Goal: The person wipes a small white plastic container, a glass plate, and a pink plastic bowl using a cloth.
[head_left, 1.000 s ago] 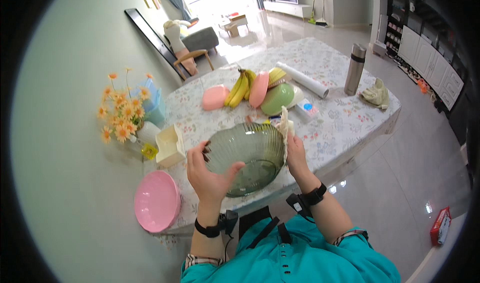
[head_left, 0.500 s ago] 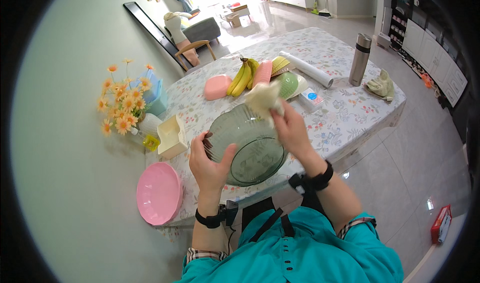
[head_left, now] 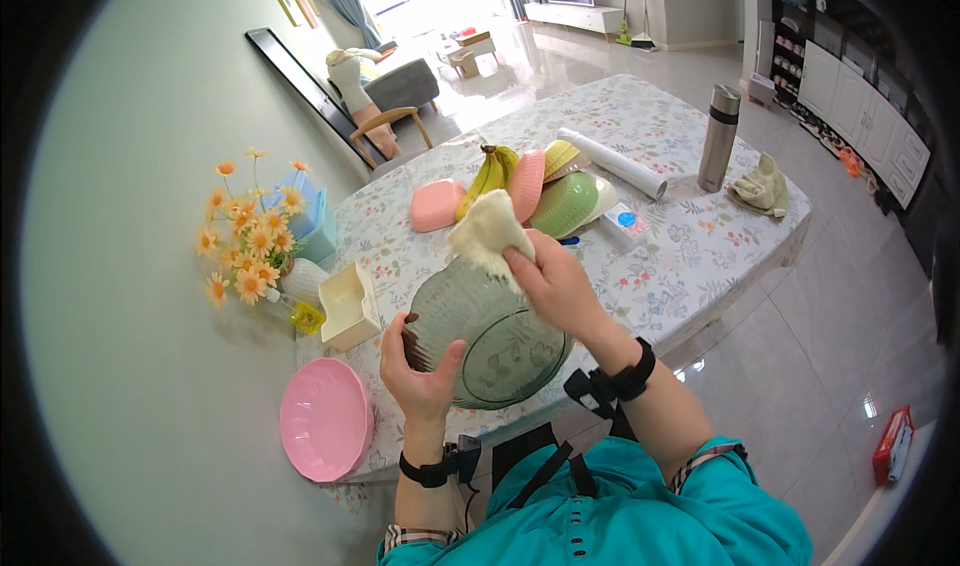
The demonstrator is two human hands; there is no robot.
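Note:
A clear, greenish glass bowl (head_left: 505,361) with a ribbed side is tilted above the near edge of the table. My left hand (head_left: 420,374) grips its left side, the thumb on the near face and the fingers behind the glass. In my right hand (head_left: 555,284) is a cream cloth (head_left: 490,234), pinched between thumb and fingers at the bowl's far rim. The cloth's upper part flops over to the left. Just beyond it lie a pink ribbed bowl (head_left: 526,184) and a green ribbed bowl (head_left: 562,204).
Bananas (head_left: 487,178), a pink dish (head_left: 436,206), a white roll (head_left: 612,162) and a small white box (head_left: 625,224) lie farther back. A steel flask (head_left: 719,138) and a crumpled cloth (head_left: 763,186) stand right. At left are a pink basin (head_left: 326,421), cream box (head_left: 349,308) and orange flowers (head_left: 250,236).
My right hand has moved the cloth leftward and nearer along the bowl's far rim. The left hand keeps its grip on the glass bowl. My view has shifted slightly.

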